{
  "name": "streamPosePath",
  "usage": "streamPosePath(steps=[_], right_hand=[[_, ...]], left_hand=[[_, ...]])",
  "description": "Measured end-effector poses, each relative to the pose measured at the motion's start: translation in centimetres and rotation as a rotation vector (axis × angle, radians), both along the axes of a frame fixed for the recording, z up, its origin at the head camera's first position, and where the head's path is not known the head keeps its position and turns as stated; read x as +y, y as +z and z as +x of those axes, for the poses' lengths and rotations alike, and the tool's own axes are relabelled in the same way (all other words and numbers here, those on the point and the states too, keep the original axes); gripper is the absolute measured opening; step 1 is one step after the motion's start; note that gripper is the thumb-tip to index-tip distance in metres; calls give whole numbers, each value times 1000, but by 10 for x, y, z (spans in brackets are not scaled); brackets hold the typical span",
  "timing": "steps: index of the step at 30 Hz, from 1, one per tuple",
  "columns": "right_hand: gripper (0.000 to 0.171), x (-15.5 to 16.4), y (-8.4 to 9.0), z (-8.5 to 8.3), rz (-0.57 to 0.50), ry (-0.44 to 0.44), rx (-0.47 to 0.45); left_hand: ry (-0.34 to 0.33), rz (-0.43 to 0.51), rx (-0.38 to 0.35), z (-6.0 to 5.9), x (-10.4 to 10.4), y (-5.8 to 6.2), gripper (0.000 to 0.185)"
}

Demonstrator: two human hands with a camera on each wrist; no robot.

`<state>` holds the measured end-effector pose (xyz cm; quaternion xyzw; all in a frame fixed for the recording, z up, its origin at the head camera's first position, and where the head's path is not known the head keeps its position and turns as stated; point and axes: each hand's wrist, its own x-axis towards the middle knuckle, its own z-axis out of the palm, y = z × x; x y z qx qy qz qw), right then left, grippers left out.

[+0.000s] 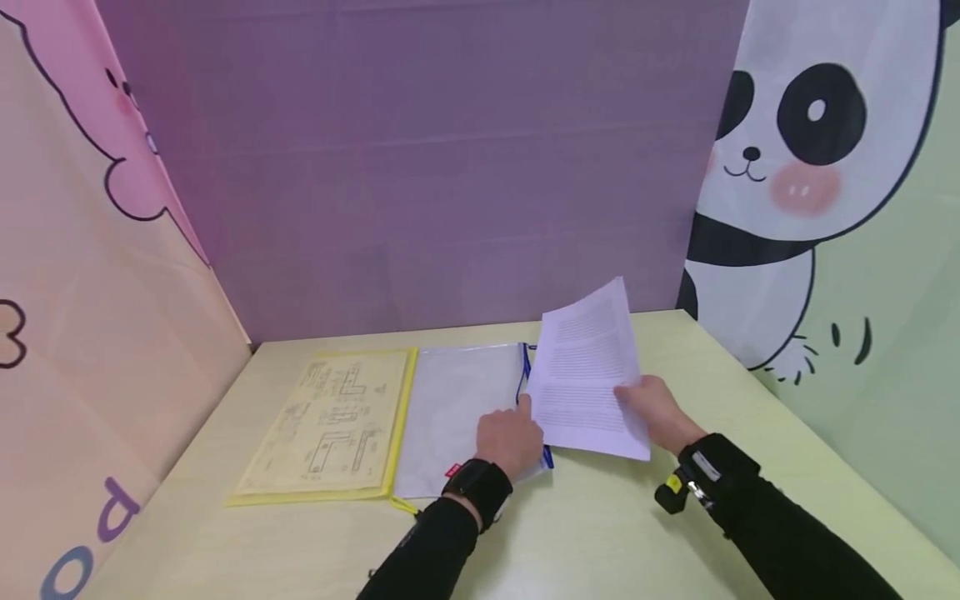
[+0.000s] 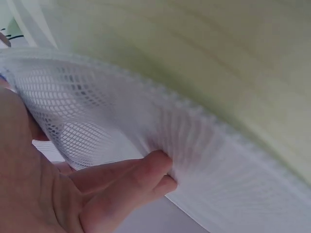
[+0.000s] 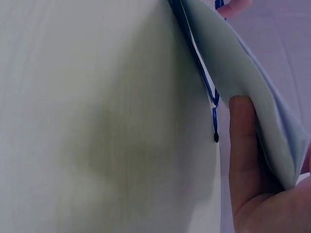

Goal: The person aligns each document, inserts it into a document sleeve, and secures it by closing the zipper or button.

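A white mesh zip pouch with blue edging (image 1: 457, 408) lies on the pale yellow table (image 1: 600, 533). My left hand (image 1: 512, 437) grips the pouch's right edge; in the left wrist view the fingers (image 2: 131, 177) curl under the lifted mesh pouch (image 2: 107, 111). My right hand (image 1: 654, 408) holds a stack of printed white sheets (image 1: 588, 375), tilted up just right of the pouch's opening. In the right wrist view fingers (image 3: 243, 145) press the sheets (image 3: 252, 92) from below, next to the blue zipper pull (image 3: 215, 124).
A yellow-edged pouch holding a technical drawing (image 1: 333, 421) lies flat to the left, touching the mesh pouch. A purple panel (image 1: 420, 167) closes the back; cartoon panels stand at the left (image 1: 90, 292) and right (image 1: 817, 175). Bare tabletop stretches along the near side.
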<state>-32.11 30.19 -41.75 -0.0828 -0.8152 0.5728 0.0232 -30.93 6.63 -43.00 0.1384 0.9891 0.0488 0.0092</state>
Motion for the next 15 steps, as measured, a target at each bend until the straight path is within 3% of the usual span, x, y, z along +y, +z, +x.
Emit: streamPosePath(steps=[8, 11, 15], right_hand=[[43, 9, -5, 10, -99, 121, -81], [41, 11, -5, 13, -105, 148, -95], [39, 13, -5, 15, -112, 182, -118]], left_hand=[[-2, 3, 41, 5, 2, 0, 56], [31, 26, 39, 5, 3, -1, 61], [10, -40, 56, 4, 6, -5, 38]])
